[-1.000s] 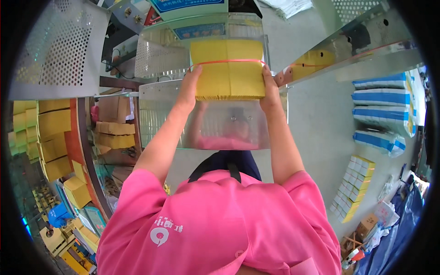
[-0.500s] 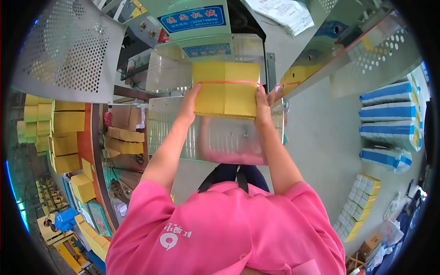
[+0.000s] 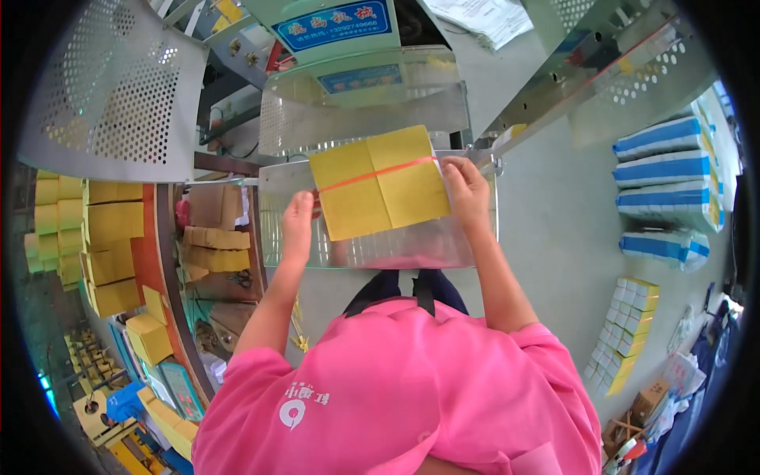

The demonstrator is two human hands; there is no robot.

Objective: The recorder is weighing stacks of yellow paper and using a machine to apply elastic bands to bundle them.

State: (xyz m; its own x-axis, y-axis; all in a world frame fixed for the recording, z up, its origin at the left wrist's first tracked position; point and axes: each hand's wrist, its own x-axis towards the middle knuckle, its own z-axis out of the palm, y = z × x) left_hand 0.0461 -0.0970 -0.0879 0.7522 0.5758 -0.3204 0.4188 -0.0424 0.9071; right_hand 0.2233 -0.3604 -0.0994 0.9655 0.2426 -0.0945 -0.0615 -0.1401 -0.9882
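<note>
A bundle of yellow paper (image 3: 380,198), creased down the middle and bound by a thin red strap (image 3: 376,173), is between my hands over a shiny metal tabletop (image 3: 289,245). It sits turned, its right side farther from me than its left. My left hand (image 3: 298,220) is closed at the bundle's left edge, close to the strap's end, with some fingers hidden behind it. At the upper right edge, my right hand (image 3: 469,188) grips with thumb and fingers. Whether the bundle's underside touches the metal cannot be seen.
Beyond the tabletop stands a machine with a clear cover (image 3: 364,99) and a blue sign (image 3: 332,25). A perforated metal guard (image 3: 119,103) flanks it at left. Yellow stacks (image 3: 115,226) fill the left side; blue-and-white packs (image 3: 665,170) and strapped bundles (image 3: 625,332) lie right.
The bundle has come toward me from the machine's cover and turned counterclockwise, its broad face now showing. My left hand has moved nearer my body and leftward; the right has moved slightly.
</note>
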